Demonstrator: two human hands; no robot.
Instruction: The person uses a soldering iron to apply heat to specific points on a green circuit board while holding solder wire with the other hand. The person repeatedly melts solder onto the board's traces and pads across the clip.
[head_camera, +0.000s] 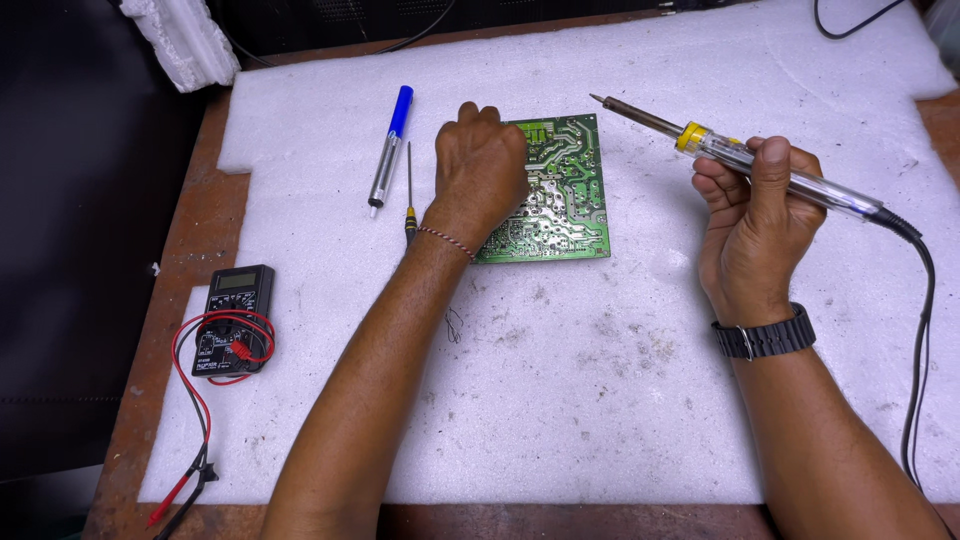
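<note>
The soldering iron lies along a slanted axis, its bare metal tip pointing up and to the left, toward the far side of the bench, and its clear handle running down to the right, where a black cable leaves it and drops toward the near edge. It is held in the air above the white foam sheet, to the right of the circuit board and well clear of it. The right hand is closed around the handle, fingers curled over it and thumb up the side, wrist upright with a black watch on it. The left hand is a loose fist, knuckles up, resting on the left part of the green circuit board; whether it grips anything I cannot tell. The board lies flat, solder side up. Counted: one iron, one board, one blue-capped desoldering pump, one thin screwdriver beside it, one black multimeter with red and black leads at the left of the bench
</note>
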